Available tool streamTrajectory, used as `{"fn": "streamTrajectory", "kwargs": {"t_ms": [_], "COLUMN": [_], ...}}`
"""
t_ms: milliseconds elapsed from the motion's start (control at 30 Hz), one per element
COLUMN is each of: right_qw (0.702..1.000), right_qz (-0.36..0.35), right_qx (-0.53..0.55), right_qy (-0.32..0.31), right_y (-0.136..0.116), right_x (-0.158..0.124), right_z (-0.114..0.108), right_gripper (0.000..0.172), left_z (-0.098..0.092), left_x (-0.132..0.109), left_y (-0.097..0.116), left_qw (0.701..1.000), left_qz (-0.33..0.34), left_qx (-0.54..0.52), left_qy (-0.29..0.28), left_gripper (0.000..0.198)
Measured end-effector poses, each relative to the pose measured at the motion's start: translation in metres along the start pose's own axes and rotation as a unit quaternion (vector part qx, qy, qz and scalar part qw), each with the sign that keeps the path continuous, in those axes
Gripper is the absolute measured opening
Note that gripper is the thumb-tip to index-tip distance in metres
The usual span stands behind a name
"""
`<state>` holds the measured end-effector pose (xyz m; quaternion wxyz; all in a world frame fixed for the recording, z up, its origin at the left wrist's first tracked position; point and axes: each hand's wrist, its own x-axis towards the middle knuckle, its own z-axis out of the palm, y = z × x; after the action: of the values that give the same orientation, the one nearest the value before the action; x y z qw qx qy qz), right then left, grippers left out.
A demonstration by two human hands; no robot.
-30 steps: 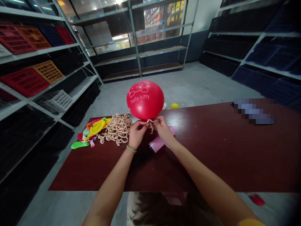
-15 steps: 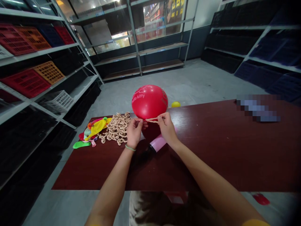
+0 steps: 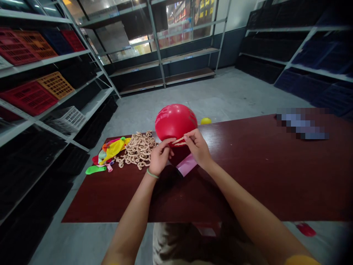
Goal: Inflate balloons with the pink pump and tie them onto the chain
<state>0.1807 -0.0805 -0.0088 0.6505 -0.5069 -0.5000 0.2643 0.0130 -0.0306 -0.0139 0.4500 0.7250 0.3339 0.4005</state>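
Observation:
An inflated red balloon [image 3: 175,123] with pale printing stands just beyond my fingers, its neck turned toward me. My left hand [image 3: 160,157], with a green band at the wrist, is closed at the balloon's neck; its fingers cover most of that spot. A short length of beige cord [image 3: 179,140] runs from there to my right hand [image 3: 199,149], which pinches its end between thumb and fingers. Under my hands a pink cylinder with a dark end [image 3: 186,165], like a balloon pump, lies on the table, partly hidden by the right hand.
On the brown table [image 3: 248,176], left of my hands, lie a heap of curly beige cords [image 3: 139,149] and several flat balloons [image 3: 114,150]. A yellow round thing [image 3: 206,121] shows past the far edge. A blurred patch [image 3: 302,126] covers something at right. Shelves with crates [image 3: 30,96] stand left.
The red balloon has dropped slightly and tipped, so its printing sits higher. My right hand has raised its end of the cord a little, which now slants.

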Motion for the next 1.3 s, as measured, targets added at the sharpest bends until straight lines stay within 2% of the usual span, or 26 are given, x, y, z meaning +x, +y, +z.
{"fn": "streamTrajectory", "kwargs": {"t_ms": [100,233,333,467,600,700,800,900,1000,1100,1200,1300], "right_qw": [0.999,0.999,0.999,0.999,0.997,0.996,0.994,0.992,0.985,0.98,0.981,0.976], "right_qz": [-0.036,-0.021,-0.009,-0.008,-0.004,-0.004,0.008,0.001,-0.007,-0.005,0.016,0.042], "right_qx": [0.017,0.042,0.04,0.033,0.055,0.048,0.027,0.008,0.033,0.053,0.061,0.121], "right_qy": [-0.031,-0.023,-0.018,-0.018,-0.052,-0.079,-0.104,-0.125,-0.169,-0.193,-0.182,-0.177], "right_y": [-0.009,-0.015,-0.014,-0.013,-0.017,-0.02,-0.022,-0.022,-0.024,-0.026,-0.029,-0.032], "right_x": [0.001,0.003,0.004,0.005,0.005,0.006,0.007,0.008,0.006,0.005,0.004,0.004], "right_z": [-0.005,-0.01,-0.01,-0.011,-0.012,-0.014,-0.015,-0.017,-0.018,-0.018,-0.016,-0.015], "right_gripper": [0.015,0.013,0.014,0.016,0.014,0.012,0.013,0.018,0.021,0.019,0.018,0.017], "left_z": [0.002,0.003,0.001,0.002,0.006,0.007,0.006,0.004,0.002,0.0,-0.002,-0.001], "left_x": [0.002,0.004,0.004,0.003,0.002,0.001,0.0,-0.001,-0.001,-0.001,-0.002,-0.002], "left_y": [0.004,0.012,0.014,0.015,0.017,0.018,0.016,0.013,0.012,0.013,0.015,0.015], "left_qw": [0.997,0.988,0.981,0.977,0.982,0.99,0.992,0.98,0.967,0.962,0.957,0.943], "left_qz": [-0.058,-0.106,-0.109,-0.104,-0.09,-0.071,-0.031,0.026,0.055,0.059,0.075,0.1], "left_qx": [-0.025,-0.075,-0.114,-0.116,-0.1,-0.044,0.07,0.189,0.247,0.263,0.276,0.311], "left_qy": [-0.053,-0.08,-0.109,-0.149,-0.133,-0.116,-0.097,-0.058,-0.017,-0.027,-0.053,-0.061], "left_gripper": [0.041,0.028,0.017,0.02,0.025,0.026,0.026,0.028,0.031,0.032,0.027,0.023]}}
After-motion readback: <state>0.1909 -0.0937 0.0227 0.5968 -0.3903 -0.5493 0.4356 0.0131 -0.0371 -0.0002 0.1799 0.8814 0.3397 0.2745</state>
